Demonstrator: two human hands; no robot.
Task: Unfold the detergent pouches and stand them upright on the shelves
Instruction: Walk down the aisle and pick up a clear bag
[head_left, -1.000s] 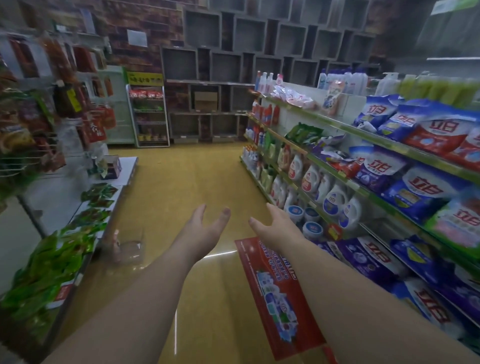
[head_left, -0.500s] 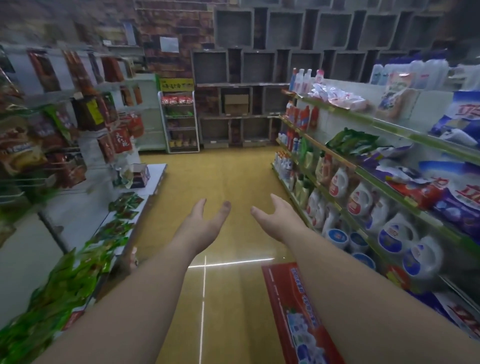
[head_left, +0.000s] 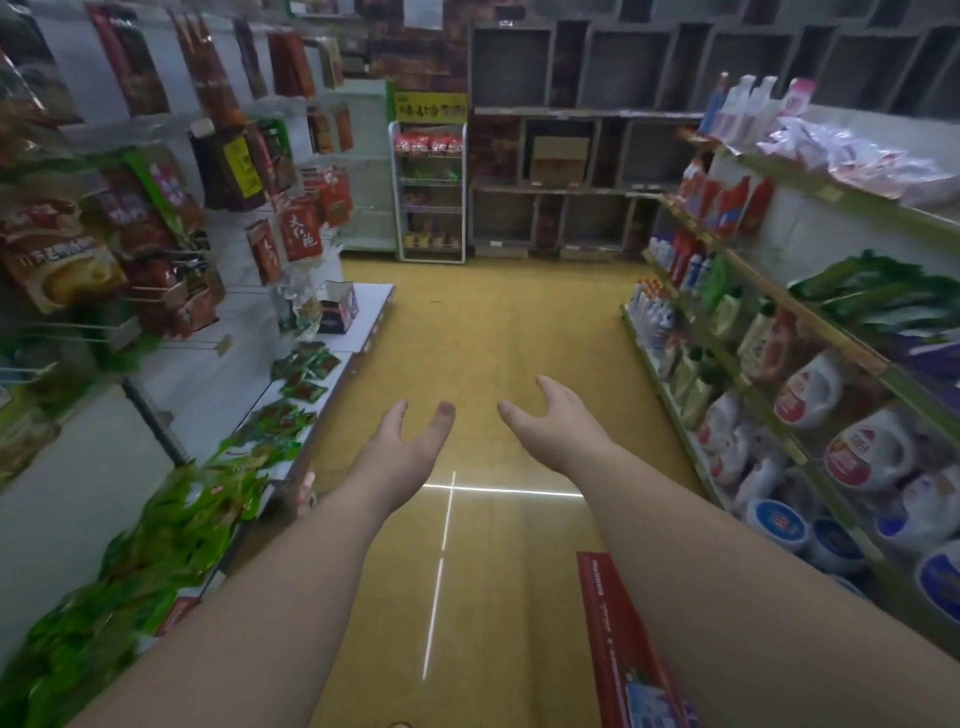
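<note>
Both hands are stretched out in front over the yellow floor (head_left: 483, 322) of a shop aisle, and neither has anything in it: left hand (head_left: 402, 449) has relaxed, straight fingers, right hand (head_left: 558, 423) is loosely spread with palm facing inward. The shelves (head_left: 810, 332) on the right carry white detergent jugs (head_left: 808, 387) and round blue-lidded tubs (head_left: 776, 522), but I honestly can't pick out any pouches there, too blurry. A red carton (head_left: 618, 644) sits on the floor under the right forearm. Green snack packets (head_left: 171, 525) sit on the left.

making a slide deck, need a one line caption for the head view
Both hands, left hand and right hand, held open and empty over the yellow aisle floor, detergent jugs shelved at right.
</note>
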